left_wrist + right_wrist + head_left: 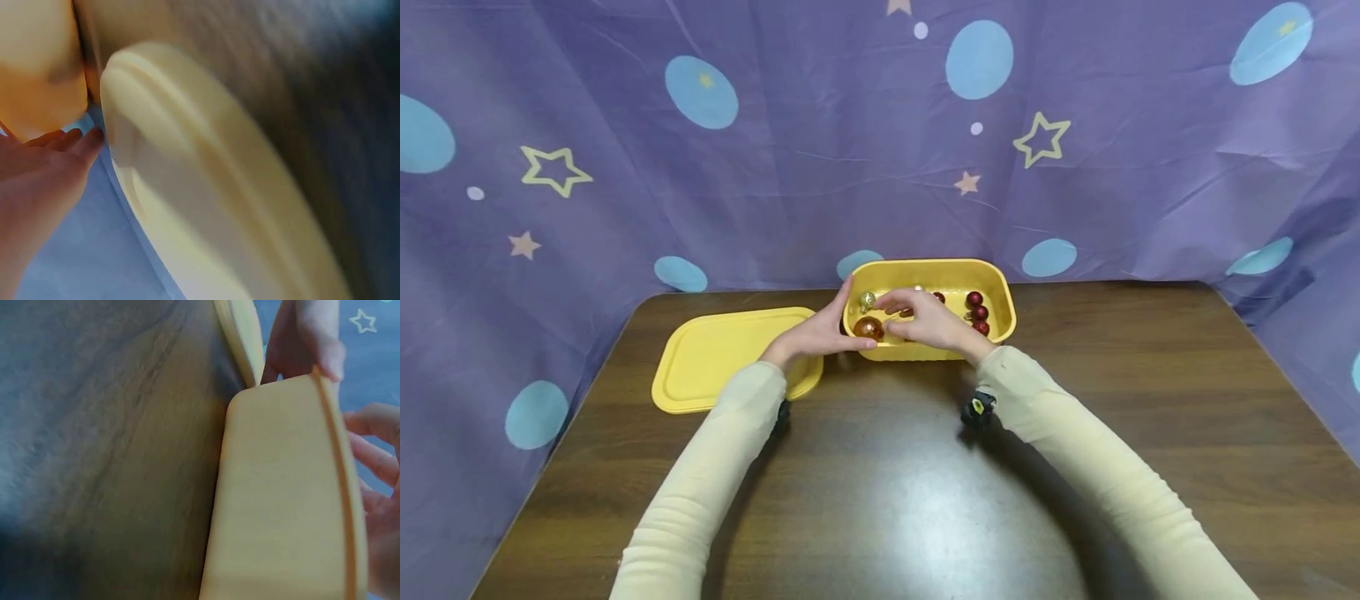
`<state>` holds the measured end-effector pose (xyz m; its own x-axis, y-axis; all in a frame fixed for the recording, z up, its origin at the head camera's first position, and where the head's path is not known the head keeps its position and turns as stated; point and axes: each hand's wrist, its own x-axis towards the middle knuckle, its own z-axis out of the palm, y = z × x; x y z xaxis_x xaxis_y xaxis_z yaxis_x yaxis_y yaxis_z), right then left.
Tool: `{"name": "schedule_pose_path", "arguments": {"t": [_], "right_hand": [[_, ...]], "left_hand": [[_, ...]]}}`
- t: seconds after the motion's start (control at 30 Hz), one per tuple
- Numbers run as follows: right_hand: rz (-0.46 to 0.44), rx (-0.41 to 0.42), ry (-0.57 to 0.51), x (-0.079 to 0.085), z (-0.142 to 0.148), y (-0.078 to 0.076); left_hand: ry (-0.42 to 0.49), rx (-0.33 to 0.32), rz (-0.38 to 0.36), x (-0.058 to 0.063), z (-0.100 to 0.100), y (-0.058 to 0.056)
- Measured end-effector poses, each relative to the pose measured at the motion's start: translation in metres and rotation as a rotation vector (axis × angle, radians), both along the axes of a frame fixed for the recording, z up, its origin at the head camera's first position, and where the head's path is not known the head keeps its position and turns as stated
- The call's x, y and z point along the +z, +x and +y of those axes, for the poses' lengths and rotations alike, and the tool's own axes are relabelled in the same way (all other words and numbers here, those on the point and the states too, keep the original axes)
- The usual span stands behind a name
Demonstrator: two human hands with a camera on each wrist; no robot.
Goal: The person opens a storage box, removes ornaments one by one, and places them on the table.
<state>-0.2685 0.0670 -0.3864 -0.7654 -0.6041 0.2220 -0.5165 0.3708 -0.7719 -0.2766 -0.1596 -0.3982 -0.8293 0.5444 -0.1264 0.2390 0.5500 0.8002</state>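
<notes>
A yellow box (940, 353) with rounded corners stands at the back of the table, holding small ornament balls. My left hand (817, 332) holds its left end, thumb along the front rim and fingers against the end wall. My right hand (928, 321) reaches over the front rim into the box, fingers curved and spread from the thumb. Close to its fingertips lies a larger amber ball (868, 327), with a small gold ball (867, 301) behind. Several dark red balls (974, 298) line the right end. The right hand partly hides other balls in the middle.
A flat yellow lid (715, 354) lies on the wooden table (880, 492) left of the box, beneath the left wrist. A purple curtain (820, 167) with stars and blue ovals hangs right behind the table's back edge.
</notes>
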Motion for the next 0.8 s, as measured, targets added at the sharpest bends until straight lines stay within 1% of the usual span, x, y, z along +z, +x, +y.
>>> {"name": "schedule_pose_path", "arguments": {"t": [0.13, 0.2, 0.47, 0.53, 0.67, 0.8], "right_hand": [[-0.011, 0.033, 0.037, -0.004, -0.006, -0.008], [-0.019, 0.05, 0.047, -0.007, -0.008, -0.011], [-0.076, 0.127, 0.065, -0.01, -0.012, -0.019], [-0.072, 0.143, 0.084, -0.011, -0.013, -0.021], [-0.075, 0.131, 0.126, -0.011, -0.015, -0.023], [-0.086, 0.108, 0.122, -0.011, -0.015, -0.023]], "left_hand": [[-0.006, 0.014, -0.001, -0.001, 0.002, 0.002], [-0.01, 0.015, 0.012, -0.001, 0.003, 0.002], [-0.025, 0.032, 0.052, -0.002, 0.004, 0.002], [-0.023, 0.031, 0.055, -0.002, 0.005, 0.001], [-0.028, 0.025, 0.073, -0.002, 0.007, 0.001], [-0.03, 0.022, 0.084, -0.002, 0.008, 0.002]]}}
